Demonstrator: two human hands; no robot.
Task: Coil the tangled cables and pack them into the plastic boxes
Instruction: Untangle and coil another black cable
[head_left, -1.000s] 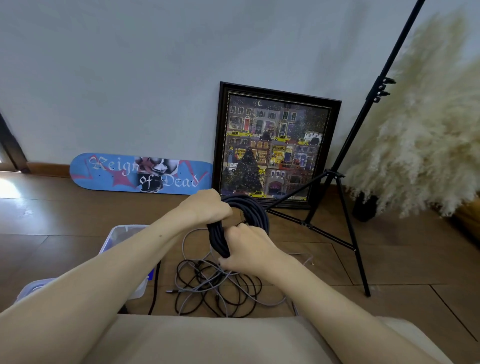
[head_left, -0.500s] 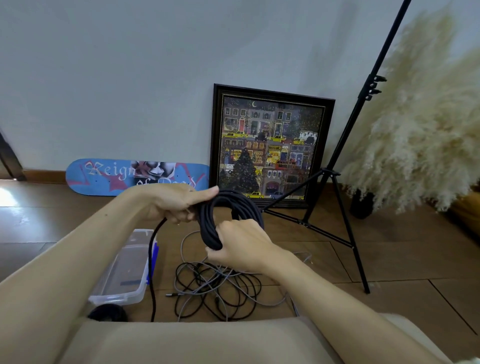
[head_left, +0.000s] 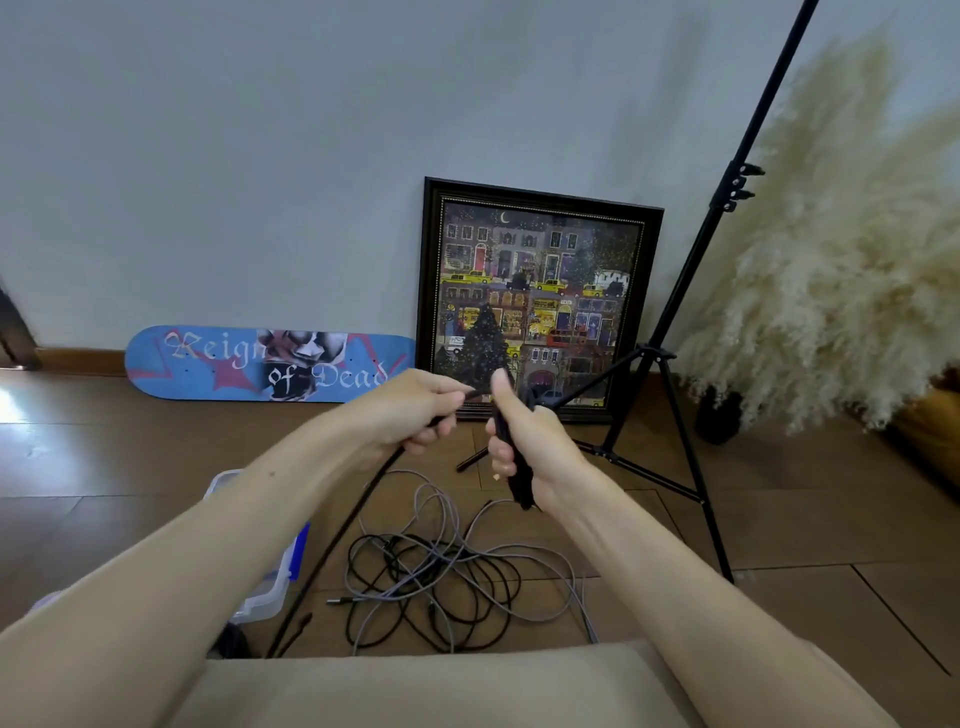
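Above the floor, right hand (head_left: 530, 447): fist closed round the coiled bundle (head_left: 521, 486), thumb standing straight up; the bundle's lower end pokes out beneath the fist.
left hand (head_left: 415, 410): just beside the right hand, not touching it; thumb and curled fingers pinch a single strand of the black cable (head_left: 353, 519).
black cable: a short stretch bridges the two hands. From the left hand the loose run drops on a slant to the wooden floor (head_left: 104, 457), passing just beside the plastic box.
tangled cables (head_left: 441, 582): thin grey and black leads in a loose heap on the floor, below the hands, between the plastic box and the light stand's near leg (one plug end sticks out to the left).
plastic box (head_left: 265, 587): clear, with a blue latch, on the floor at the left, half hidden behind the left forearm; I cannot tell what is inside.
light stand (head_left: 670, 353): black tripod, legs spread, pole slanting up to the right.
framed picture (head_left: 431, 260): dark frame, night street scene with yellow cabs, leaning on the wall behind the hands.
skateboard deck (head_left: 234, 364): blue, lettered "Reign of Dead", on edge against the wall, left of the picture.
pampas grass (head_left: 831, 260): cream plumes, far right.
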